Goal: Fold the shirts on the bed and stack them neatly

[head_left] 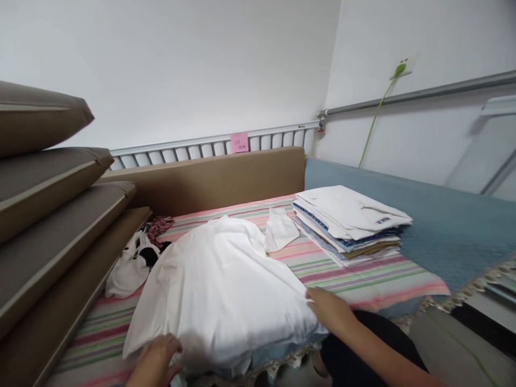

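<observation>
A white long-sleeved shirt [226, 279] lies spread out, its collar end away from me and one sleeve [281, 231] stretched to the right. My right hand [328, 309] pinches the shirt's right edge near the hem, the fabric running into its closed fingers. At the lower left corner of the shirt, my left hand [157, 357] has its fingers curled around the hem; it is slightly blurred. Beneath the shirt is a striped cloth [322, 273]. To its right stands a neat stack of folded clothes [350, 215], topped by a white garment.
Grey-brown cushions [52, 199] are piled at the left. Crumpled clothes [133, 266] lie between them and the shirt. A brown padded back [217, 180] and a blue-covered side [423, 215] border the surface. Behind is a white radiator [278, 141] with a pink note [239, 143].
</observation>
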Available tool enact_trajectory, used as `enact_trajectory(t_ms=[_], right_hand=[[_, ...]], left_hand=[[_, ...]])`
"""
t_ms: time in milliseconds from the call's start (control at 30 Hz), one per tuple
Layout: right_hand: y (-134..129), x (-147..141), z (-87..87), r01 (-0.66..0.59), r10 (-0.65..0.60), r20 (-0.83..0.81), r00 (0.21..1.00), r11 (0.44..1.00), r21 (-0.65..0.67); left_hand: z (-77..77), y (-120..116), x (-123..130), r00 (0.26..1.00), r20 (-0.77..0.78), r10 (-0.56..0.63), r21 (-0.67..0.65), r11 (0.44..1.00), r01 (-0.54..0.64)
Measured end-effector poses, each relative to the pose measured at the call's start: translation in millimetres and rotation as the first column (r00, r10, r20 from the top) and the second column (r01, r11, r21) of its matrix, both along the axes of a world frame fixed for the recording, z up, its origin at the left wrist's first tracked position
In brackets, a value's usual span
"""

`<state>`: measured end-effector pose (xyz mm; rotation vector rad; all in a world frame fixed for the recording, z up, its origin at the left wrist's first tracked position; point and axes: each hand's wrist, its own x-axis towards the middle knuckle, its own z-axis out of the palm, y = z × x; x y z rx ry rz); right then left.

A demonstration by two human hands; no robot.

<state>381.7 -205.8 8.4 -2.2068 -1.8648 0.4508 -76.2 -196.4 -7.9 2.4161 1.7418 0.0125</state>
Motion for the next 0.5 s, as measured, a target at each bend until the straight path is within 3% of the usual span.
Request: enact_trajectory(t_ms=[133, 200, 267, 333, 400, 500], right_hand=[[37, -84, 0.6, -0.096, 0.203, -0.360, 0.911, 0.951, 0.294], [60, -120, -10.8, -0.092, 0.257, -0.438, 0.862, 0.928, 0.362], [88, -138, -22.7, -0.114, 0.285, -0.420, 0.862, 0.915, 0.388], [118, -132, -29.0, -0.149, 0.260, -0.311, 0.914, 0.930, 0.337], [147, -105, -26.6, -0.110, 0.143, -0.143, 0.979, 0.971, 0.212], [186, -54, -10.5, 0.093, -0.099, 0.048, 0.994, 0.990, 0.106]], left_hand=[[-14.0, 47, 67, 0.986, 0.138, -0.096, 0.236, 0.970, 0.062], [-29.6, 68, 102, 0.984, 0.121, -0.130, 0.296, 0.951, 0.090], [-48.4, 82, 124, 0.974, 0.065, -0.216, 0.302, 0.935, 0.188], [-67.4, 87, 134, 0.923, 0.010, -0.385, 0.292, 0.884, 0.366], [-85.0, 85, 135, 0.850, -0.011, -0.526, 0.320, 0.804, 0.501], [-106.4, 77, 136, 0.868, 0.037, -0.495, 0.440, 0.788, 0.431]])
